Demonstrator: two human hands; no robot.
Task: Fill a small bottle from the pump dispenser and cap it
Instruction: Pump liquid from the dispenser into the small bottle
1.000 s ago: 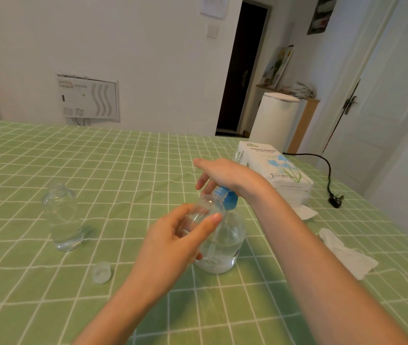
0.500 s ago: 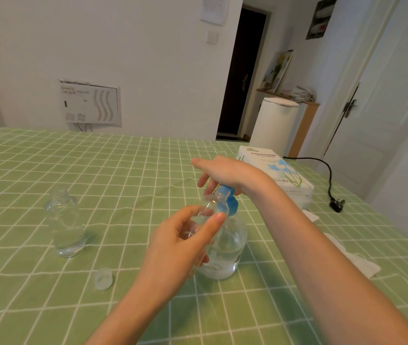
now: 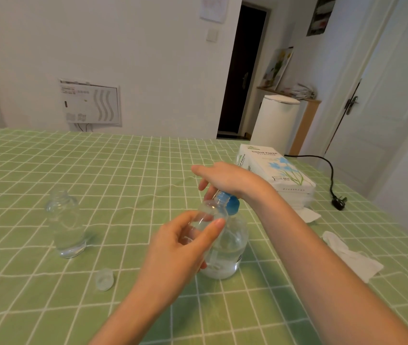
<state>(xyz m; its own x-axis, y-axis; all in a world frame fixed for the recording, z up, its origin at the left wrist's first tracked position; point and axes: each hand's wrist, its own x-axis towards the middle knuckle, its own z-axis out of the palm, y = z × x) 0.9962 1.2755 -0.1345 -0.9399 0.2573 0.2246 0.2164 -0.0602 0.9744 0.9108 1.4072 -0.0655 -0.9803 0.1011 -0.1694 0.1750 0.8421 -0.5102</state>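
The filling step is in hand: the left hand [image 3: 183,247] pinches a small clear plastic bottle [image 3: 209,215] between thumb and fingers, closed snugly round its body and holding it tilted, its open mouth right up at the blue nozzle of the round clear pump dispenser [image 3: 225,247], which stands on the green checked tablecloth [image 3: 133,175]. The right hand [image 3: 225,179] lies palm-down on the blue pump head, fingers loosely spread, pressing and not gripping. How much liquid has gone in I cannot tell (the bottle is clear and partly hidden). Next, judging by the task, comes more pumping with the mouth kept under the spout, then reaching for the small translucent screw cap [image 3: 103,279] lying near the left forearm; a second clear bottle [image 3: 66,227] stands apart, uncapped.
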